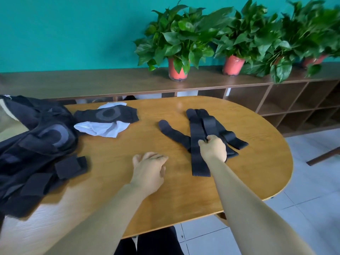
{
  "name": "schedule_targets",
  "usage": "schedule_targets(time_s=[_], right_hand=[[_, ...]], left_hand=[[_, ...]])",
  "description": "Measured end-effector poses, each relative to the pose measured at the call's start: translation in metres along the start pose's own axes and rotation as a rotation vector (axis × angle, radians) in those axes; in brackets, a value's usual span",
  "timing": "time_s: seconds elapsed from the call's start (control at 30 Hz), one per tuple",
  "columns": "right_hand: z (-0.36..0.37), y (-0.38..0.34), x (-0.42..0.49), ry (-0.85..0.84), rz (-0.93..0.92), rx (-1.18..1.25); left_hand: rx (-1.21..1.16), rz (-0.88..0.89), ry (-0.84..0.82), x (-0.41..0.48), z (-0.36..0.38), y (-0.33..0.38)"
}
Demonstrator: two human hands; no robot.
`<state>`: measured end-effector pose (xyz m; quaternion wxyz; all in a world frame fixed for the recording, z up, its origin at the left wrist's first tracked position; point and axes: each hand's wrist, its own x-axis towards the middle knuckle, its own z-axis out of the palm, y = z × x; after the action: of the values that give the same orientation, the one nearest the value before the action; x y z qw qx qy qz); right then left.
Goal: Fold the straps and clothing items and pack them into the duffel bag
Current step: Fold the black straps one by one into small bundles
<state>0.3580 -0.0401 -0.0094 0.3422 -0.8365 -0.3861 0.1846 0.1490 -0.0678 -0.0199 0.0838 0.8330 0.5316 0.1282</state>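
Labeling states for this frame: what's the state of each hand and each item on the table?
right hand, gripping the straps
left hand, open, holding nothing
straps, unfolded, splayed flat on the table
black pad, flat, lying on the white cloth
white cloth, crumpled, not folded
black pile, heaped at the table's left end; cannot tell a bag from it

Both bare forearms reach forward, the right stretched farther. The right hand (213, 149) is knuckles-up, its fingers (207, 140) curled and pinching the black straps (196, 129), which run on beyond the fingertips. The left hand (148, 171) lies palm down, fingers (156, 156) loosely straight and together, holding nothing.
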Motion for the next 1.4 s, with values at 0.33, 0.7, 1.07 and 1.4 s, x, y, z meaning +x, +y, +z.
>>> schedule_targets(time_s=[0.33,0.7,1.07,1.4], right_hand=[[0.007,-0.01,0.043,-0.011,0.036,-0.156],[0.014,-0.01,0.061,-0.037,0.121,-0.115],[0.006,-0.015,0.032,-0.167,0.088,0.201],[0.025,-0.021,-0.028,-0.27,0.079,0.343]], left_hand=[[-0.014,0.065,-0.096,0.057,0.014,0.014],[0.143,0.104,-0.256,0.088,0.039,0.013],[-0.019,0.066,-0.293,0.099,0.026,-0.005],[-0.177,-0.067,-0.269,0.039,0.004,-0.024]])
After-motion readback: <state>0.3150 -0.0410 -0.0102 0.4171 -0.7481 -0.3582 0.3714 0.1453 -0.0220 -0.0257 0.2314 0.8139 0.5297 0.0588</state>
